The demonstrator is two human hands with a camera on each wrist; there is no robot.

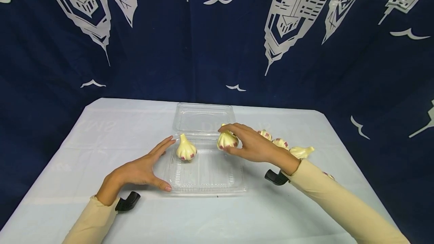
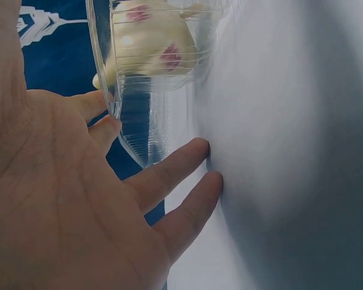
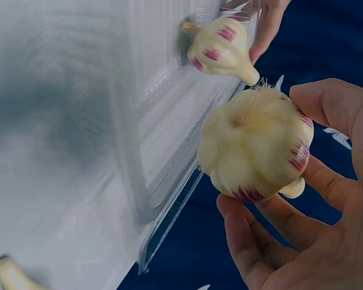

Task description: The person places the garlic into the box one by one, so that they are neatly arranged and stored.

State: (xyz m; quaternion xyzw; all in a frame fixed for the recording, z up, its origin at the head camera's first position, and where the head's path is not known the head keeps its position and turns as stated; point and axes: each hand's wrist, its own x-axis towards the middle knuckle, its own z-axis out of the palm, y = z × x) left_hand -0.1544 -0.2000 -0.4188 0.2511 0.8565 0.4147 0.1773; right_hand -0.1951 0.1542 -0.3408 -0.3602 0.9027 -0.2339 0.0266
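Note:
My right hand [image 1: 252, 144] pinches a garlic bulb [image 3: 254, 145] between thumb and fingers, above the far right part of a clear plastic container [image 1: 207, 176]. The bulb is cream with purple-red streaks, and its root end faces the right wrist camera. Another garlic bulb [image 1: 186, 149] sits in the container's far left corner, stem up. Beside the container's left wall is my left hand [image 1: 140, 169], fingers extended and thumb apart. In the left wrist view, fingertips of this hand [image 2: 78, 181] meet the container's rim and the table.
The container's clear lid [image 1: 204, 118] lies folded back behind it. To the right, several more garlic bulbs [image 1: 301, 151] lie on the white-covered table [image 1: 101, 134], some partly hidden by my right arm. A dark blue curtain [image 1: 162, 55] with white building prints hangs behind.

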